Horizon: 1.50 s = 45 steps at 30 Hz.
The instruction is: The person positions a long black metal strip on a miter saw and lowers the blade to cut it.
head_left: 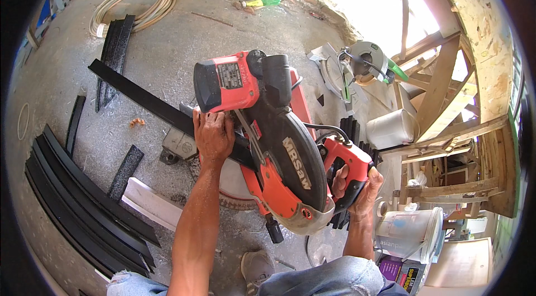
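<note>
In front of me stands a red and black mitre saw (279, 140) with a dark blade guard. My right hand (362, 190) is wrapped round its red and black handle (352, 165) on the right side. A long black profile strip (139, 92) runs from the far left across the saw's bed (229, 179). My left hand (214, 137) is closed over this strip, close under the motor housing (226, 81). The guard and housing hide the upper blade and the strip's right end.
Black profile strips (84, 207) lie in a bundle at left, near a white strip (151, 204). A hose coil (162, 14) rests at the back. Right are a second mitre saw (368, 61), white buckets (393, 128) and wooden framing (446, 73). A green bottle (262, 1) lies far off.
</note>
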{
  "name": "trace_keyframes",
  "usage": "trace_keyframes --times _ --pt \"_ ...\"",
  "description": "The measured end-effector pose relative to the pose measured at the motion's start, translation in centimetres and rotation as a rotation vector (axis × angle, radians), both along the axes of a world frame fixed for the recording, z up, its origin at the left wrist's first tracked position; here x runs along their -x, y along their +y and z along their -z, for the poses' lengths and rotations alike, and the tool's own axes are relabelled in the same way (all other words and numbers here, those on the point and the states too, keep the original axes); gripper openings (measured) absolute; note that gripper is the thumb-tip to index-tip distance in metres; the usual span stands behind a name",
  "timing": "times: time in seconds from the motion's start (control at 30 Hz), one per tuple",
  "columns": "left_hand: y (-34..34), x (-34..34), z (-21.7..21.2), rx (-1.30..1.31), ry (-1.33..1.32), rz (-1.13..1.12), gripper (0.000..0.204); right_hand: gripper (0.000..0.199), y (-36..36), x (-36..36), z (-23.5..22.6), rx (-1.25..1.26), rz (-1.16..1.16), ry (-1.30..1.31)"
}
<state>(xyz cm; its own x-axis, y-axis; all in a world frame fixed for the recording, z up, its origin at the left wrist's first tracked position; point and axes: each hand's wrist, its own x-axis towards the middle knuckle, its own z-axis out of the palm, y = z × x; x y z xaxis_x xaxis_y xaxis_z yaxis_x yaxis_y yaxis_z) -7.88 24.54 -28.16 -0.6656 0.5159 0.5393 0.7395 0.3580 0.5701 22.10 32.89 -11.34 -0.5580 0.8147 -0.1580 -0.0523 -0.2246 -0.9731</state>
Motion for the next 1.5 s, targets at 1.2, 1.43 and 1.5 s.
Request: trace_keyframes --times 1.2,1.43,1.5 --pt "-0.1 0.0 0.0 0.036 -0.011 0.015 0.024 0.074 -0.7 0.6 -1.1 -0.260 -0.009 -0.107" --pt "-0.2 0.0 0.0 0.041 -0.006 0.005 0.023 0.091 -0.8 -0.6 0.8 -0.266 0.108 -0.113" --pt "-0.2 0.0 0.0 0.035 -0.007 0.002 0.023 0.092 -1.2 -0.5 0.7 -0.264 0.139 -0.152"
